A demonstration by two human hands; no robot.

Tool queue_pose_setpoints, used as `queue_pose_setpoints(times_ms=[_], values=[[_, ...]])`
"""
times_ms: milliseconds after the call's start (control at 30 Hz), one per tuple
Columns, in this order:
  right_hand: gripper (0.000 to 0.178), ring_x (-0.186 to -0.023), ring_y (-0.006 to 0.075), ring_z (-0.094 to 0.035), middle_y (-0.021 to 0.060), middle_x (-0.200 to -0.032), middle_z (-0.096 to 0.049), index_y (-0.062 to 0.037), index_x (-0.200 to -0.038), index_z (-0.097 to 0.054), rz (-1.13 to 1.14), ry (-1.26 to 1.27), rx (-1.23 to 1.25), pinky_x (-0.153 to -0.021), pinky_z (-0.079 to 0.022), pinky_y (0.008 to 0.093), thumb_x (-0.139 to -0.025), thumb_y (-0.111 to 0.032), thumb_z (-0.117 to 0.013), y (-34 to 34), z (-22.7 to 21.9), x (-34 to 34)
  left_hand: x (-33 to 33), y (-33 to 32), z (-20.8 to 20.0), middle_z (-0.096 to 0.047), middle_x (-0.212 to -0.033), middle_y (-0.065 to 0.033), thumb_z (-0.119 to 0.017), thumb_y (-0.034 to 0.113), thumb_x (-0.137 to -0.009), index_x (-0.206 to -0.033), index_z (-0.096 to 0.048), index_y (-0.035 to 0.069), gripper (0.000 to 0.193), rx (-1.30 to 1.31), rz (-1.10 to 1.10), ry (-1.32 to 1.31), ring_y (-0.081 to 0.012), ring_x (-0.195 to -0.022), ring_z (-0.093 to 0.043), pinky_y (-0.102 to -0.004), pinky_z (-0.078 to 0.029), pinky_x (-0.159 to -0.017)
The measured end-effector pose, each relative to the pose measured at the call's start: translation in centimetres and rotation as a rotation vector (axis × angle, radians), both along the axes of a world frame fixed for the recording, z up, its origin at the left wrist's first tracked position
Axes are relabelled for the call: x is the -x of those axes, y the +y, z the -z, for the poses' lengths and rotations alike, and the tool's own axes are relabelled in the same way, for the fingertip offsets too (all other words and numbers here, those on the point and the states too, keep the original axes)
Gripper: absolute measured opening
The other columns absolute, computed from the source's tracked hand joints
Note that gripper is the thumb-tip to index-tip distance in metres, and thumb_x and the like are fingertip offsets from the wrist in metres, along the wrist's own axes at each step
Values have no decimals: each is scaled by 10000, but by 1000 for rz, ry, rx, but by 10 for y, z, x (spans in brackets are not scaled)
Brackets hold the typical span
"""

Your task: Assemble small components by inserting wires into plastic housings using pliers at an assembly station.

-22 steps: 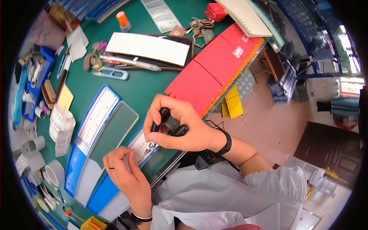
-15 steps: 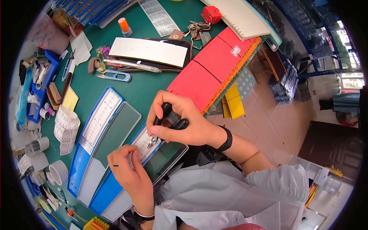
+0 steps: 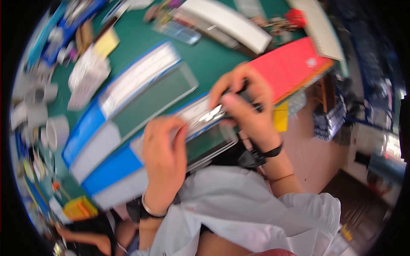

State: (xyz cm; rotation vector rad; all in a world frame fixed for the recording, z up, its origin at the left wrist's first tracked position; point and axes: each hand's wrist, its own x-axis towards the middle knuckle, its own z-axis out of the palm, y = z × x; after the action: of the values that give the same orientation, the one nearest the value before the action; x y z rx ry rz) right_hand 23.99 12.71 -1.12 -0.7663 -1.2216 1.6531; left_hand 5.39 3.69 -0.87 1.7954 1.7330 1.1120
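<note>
Blue tray (image 3: 95, 7) holds clutter (image 3: 72, 12); right hand (image 3: 255, 117) grips pliers (image 3: 216, 112); hold unclear for left hand (image 3: 164, 145).

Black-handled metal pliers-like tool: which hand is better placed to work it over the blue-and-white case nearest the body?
Likely the right hand: it grips the tool, which points over the case. The left hand is over the case too, but appears apart from the tool.

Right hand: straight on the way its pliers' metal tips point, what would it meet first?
Probably the left hand; depth is unclear through the blur, so the black-handled pliers could brush the blue-edged white panel first.
</note>
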Motion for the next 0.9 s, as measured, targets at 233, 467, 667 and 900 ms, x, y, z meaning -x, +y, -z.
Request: queue_pose_setpoints(times_ms=[233, 467, 667, 900], values=[[235, -580, 78, -523, 202, -896, -680, -86, -993, -398, 46, 48, -50, -470, -416, 190, -956, -108, -629, 5, 1, 8, 3, 9, 0, -672, -966, -110, -681, -109, -873, -1033, -592, 16, 222, -67, 25, -25, -281, -878, -661, -348, -510, -785], [245, -643, 117, -550, 211, -878, -682, -84, -984, -402, 39, -31, -56, -529, -451, 233, -934, -112, -640, 7, 5, 4, 3, 12, 2, -669, -960, -110, -674, -126, -869, -1041, -583, 16, 241, -77, 57, 6, -266, -874, -662, -332, -518, -784], [194, -793, 265, -634, 115, -835, -659, -119, -817, -463, -190, 500, -450, -629, -514, 282, -792, -13, -623, 11, -13, -40, -2, 3, 14, -652, -952, -122, -661, -134, -835, -1001, -582, 20, 241, 34, -36, -174, -289, -867, -629, -378, -520, -761], [340, -898, 207, -618, 105, -1026, -605, -11, -1078, -601, 1120, -1167, -611, -798, -508, 334, -797, -24, -792, 26, -28, -275, 0, -4, -2, -663, -977, -135, -620, -98, -923, -997, -555, 24, 157, 79, -15, -179, -279, -918, -648, -362, -514, -850]])
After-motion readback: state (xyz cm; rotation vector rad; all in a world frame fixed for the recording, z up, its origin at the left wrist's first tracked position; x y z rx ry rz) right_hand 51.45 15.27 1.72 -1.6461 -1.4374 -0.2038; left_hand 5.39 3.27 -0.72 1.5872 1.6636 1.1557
